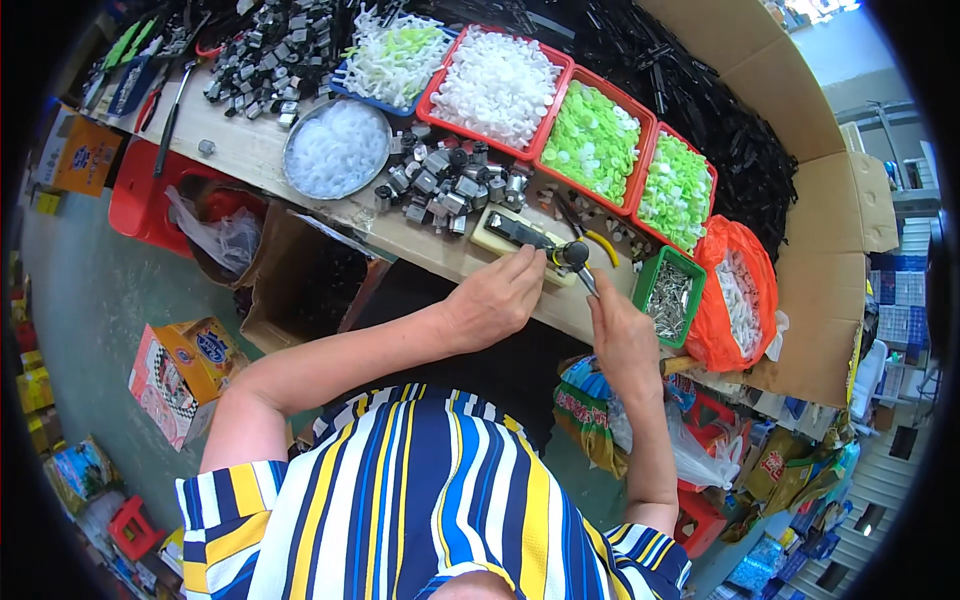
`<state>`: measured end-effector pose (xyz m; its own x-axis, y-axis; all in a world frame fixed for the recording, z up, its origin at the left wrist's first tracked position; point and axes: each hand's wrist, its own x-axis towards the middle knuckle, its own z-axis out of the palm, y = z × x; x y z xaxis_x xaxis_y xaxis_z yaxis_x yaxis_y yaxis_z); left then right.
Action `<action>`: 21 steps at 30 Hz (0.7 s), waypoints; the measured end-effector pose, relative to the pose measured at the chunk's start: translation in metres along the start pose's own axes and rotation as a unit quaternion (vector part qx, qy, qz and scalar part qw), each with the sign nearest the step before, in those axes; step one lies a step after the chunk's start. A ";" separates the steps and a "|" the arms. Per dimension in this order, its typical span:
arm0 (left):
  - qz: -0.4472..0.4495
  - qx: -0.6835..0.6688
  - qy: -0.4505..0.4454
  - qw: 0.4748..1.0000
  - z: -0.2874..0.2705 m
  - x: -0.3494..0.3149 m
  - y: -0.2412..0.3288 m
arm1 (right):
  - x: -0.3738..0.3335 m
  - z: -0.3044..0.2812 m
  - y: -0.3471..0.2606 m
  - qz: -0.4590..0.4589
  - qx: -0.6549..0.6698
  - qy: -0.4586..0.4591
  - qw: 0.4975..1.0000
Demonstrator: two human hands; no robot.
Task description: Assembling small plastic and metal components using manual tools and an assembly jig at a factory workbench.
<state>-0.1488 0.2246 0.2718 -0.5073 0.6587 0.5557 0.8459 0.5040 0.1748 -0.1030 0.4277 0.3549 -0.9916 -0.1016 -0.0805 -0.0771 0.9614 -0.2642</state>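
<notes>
My left hand (497,298) has its fingers pressed together at the end of a long black part (517,232). That part lies on a cream-coloured block (490,243) at the bench's near edge. In my right hand (625,338) is a hammer (574,256) with a rounded black head and a metal shaft. Its head is just right of my left fingertips; whether it touches the part I cannot tell. Pliers with a yellow handle (603,247) lie right behind the block. Beside it to the left is a pile of small metal-and-black pieces (452,188).
Along the bench stand red trays (545,153) of white and green plastic pieces, a round metal bowl (290,165) and a green tray (640,291) of metal pins. An orange bag (708,340) stands at the right. Behind is a large carton (820,200) of black parts.
</notes>
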 end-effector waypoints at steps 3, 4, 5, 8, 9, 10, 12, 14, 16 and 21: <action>-0.013 -0.028 0.009 0.999 0.003 -0.004 -0.001 | 0.008 -0.019 -0.007 -0.141 0.050 0.153 0.977; -0.016 -0.026 0.009 0.999 0.003 -0.005 -0.001 | 0.008 -0.026 -0.014 -0.131 0.077 0.200 0.968; -0.001 -0.012 0.008 1.000 0.002 -0.004 -0.003 | 0.008 -0.033 -0.020 -0.118 0.102 0.247 0.956; 0.023 0.008 0.008 1.000 0.004 -0.001 -0.003 | 0.019 -0.018 -0.021 -0.180 0.129 0.286 0.932; 0.029 0.015 0.005 0.999 0.007 -0.003 -0.003 | 0.036 -0.003 -0.022 -0.230 0.100 0.246 0.936; 0.029 0.016 0.004 0.999 0.009 -0.007 -0.001 | 0.035 -0.001 -0.028 -0.050 -0.042 -0.038 0.997; 0.015 0.018 0.017 1.000 0.012 -0.008 0.000 | 0.037 -0.002 -0.025 -0.102 -0.019 0.027 0.994; 0.010 0.008 0.020 1.000 0.010 -0.007 -0.002 | 0.042 -0.008 -0.026 -0.186 0.064 0.176 0.965; 0.074 0.096 0.016 0.992 0.003 -0.006 -0.004 | 0.033 -0.013 -0.031 -0.137 0.134 0.213 0.958; 0.036 0.039 -0.002 0.999 0.017 -0.009 -0.003 | 0.042 0.007 -0.025 -0.138 0.000 0.037 0.990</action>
<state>-0.1493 0.2263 0.2526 -0.4471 0.6961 0.5618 0.8644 0.4977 0.0713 -0.1420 0.3972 0.3515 -0.9380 -0.3404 0.0660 -0.3454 0.9000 -0.2659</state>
